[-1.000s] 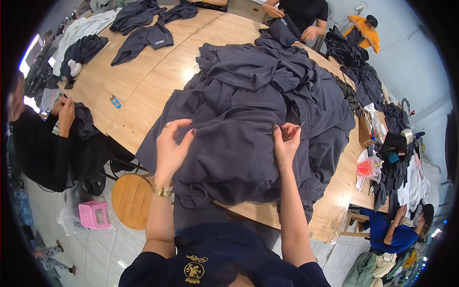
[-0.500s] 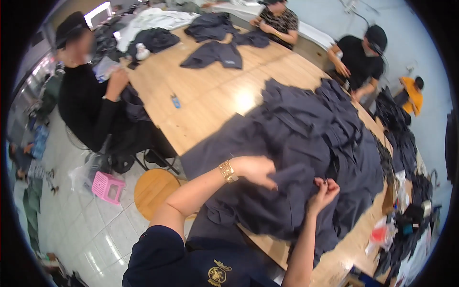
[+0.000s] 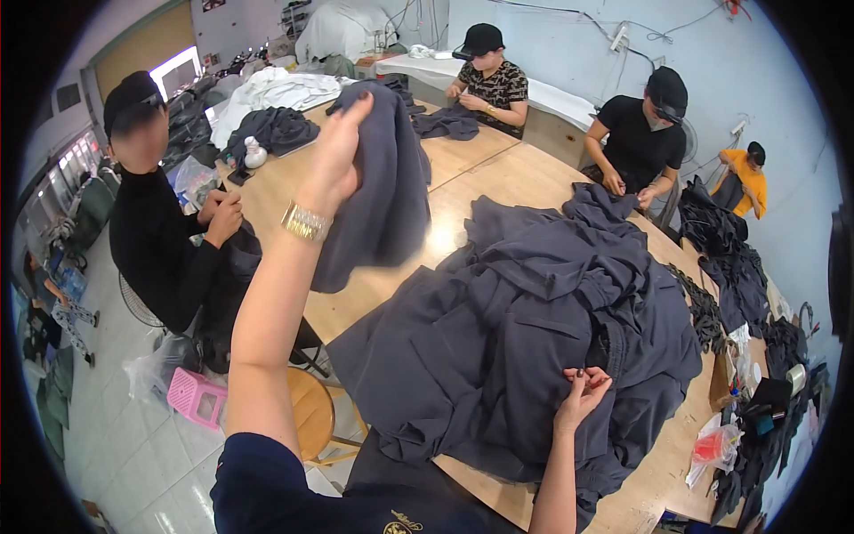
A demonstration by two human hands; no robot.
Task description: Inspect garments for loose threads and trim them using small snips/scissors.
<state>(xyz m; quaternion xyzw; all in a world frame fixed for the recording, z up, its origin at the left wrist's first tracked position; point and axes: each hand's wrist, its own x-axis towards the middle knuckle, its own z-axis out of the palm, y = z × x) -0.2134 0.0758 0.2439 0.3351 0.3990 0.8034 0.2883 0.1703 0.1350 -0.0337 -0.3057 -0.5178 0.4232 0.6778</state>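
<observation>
My left hand [image 3: 336, 165], with a gold bracelet at its wrist, is raised over the far left part of the table. It grips a dark grey garment [image 3: 387, 196] that hangs down in folds, its lower edge blurred. My right hand [image 3: 580, 400] is low over the near right side of a large pile of dark grey garments [image 3: 525, 303]. Its thumb and fingertips are pinched together. Something small may be between them, but I cannot make it out. An elastic-looking gathered edge [image 3: 612, 347] shows in the pile beside that hand.
A person in black [image 3: 160, 222] sits at the left; two others work at the table's far side [image 3: 487, 80]. A wooden stool [image 3: 313, 414] and a pink plastic stool [image 3: 197, 398] stand at the left. A white bottle [image 3: 254, 153] sits near the far left edge.
My left hand has risen from the pile toward the far left and now holds a garment up. My right hand stays pinched over the pile, slightly lower. The view has tilted up.
</observation>
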